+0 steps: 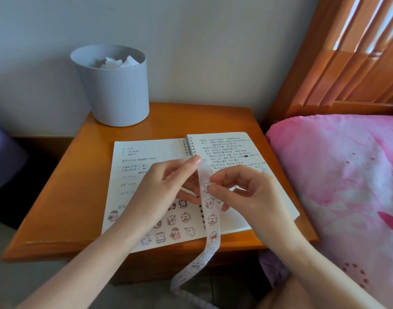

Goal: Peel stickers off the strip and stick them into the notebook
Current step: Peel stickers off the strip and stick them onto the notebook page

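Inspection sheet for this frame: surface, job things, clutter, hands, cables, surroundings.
Surface: glossy orange-brown wooden bedside table.
Job's things: open white spiral-bound notebook flat, bear stickers on left page; long white sticker strip held above it, tail hanging past table edge.
Clutter: grey round bin holding crumpled white paper, back left.
Hands: left hand pinches strip top; right hand pinches it at a sticker.
Cables: nothing seen.
Surroundings: pink bedding right, slatted wooden headboard, pale wall.
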A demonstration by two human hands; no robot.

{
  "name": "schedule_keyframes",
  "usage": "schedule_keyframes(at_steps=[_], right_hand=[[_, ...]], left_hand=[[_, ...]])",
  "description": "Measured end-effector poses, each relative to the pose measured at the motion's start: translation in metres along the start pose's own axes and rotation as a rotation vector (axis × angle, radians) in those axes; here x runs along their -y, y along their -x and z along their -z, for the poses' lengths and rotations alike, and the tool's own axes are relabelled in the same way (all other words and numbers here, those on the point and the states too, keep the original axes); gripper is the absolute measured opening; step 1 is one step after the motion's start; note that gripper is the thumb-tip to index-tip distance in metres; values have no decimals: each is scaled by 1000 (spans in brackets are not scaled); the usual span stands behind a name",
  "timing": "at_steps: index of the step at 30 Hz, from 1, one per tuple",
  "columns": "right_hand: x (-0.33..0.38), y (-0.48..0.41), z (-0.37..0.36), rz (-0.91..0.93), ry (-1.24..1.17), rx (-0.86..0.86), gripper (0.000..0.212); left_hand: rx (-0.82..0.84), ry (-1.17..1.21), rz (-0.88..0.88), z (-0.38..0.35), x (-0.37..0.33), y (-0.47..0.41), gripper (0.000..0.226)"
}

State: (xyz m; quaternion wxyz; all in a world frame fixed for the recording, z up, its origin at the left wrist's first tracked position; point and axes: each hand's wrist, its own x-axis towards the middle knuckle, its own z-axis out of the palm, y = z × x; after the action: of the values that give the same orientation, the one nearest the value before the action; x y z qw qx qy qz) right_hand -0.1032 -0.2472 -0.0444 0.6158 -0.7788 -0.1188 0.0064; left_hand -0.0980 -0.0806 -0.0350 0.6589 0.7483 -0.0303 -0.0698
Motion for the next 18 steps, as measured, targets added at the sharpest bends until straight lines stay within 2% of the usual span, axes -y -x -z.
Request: schedule_keyframes(at_steps=[4,18], right_hand=[[-3,1,2,-4,10,-20,10],[-4,4,3,30,71,-82,8]], left_hand=[[95,-154,-1,3,2,-2,17],[125,-49,-10,2,3,-1,13]])
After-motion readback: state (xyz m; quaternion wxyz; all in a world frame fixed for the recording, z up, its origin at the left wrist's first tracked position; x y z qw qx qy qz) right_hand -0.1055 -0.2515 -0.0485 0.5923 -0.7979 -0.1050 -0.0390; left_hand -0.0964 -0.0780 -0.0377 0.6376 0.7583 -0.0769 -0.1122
